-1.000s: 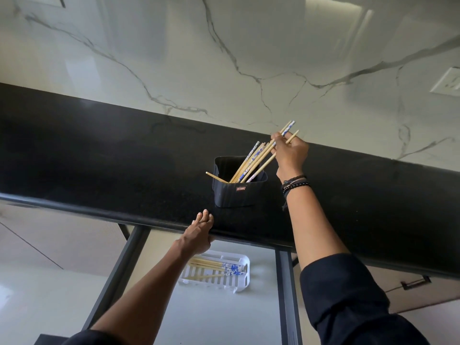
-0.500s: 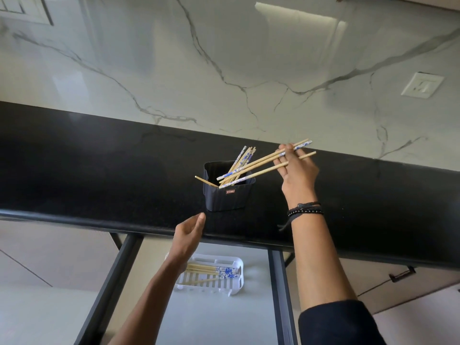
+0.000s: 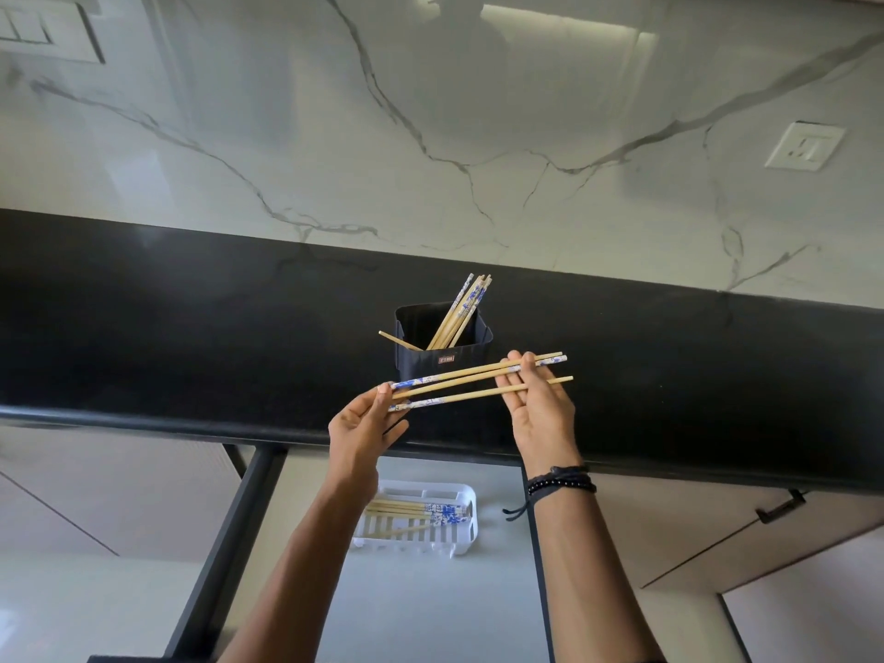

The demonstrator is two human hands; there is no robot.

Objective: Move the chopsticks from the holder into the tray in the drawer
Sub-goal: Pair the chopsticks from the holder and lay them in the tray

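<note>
Nearest, a white tray [image 3: 460, 495] in the open drawer [image 3: 430, 605] holds several chopsticks. Above, the left hand [image 3: 366, 430] and right hand [image 3: 538, 404] grip opposite ends of three chopsticks [image 3: 471, 385]. Behind, on the black surface [image 3: 191, 327], a dark holder [image 3: 442, 361] keeps more.

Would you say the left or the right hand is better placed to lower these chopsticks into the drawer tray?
Left, probably: the left hand grips the chopsticks almost above the tray; the right hand is further right.
</note>
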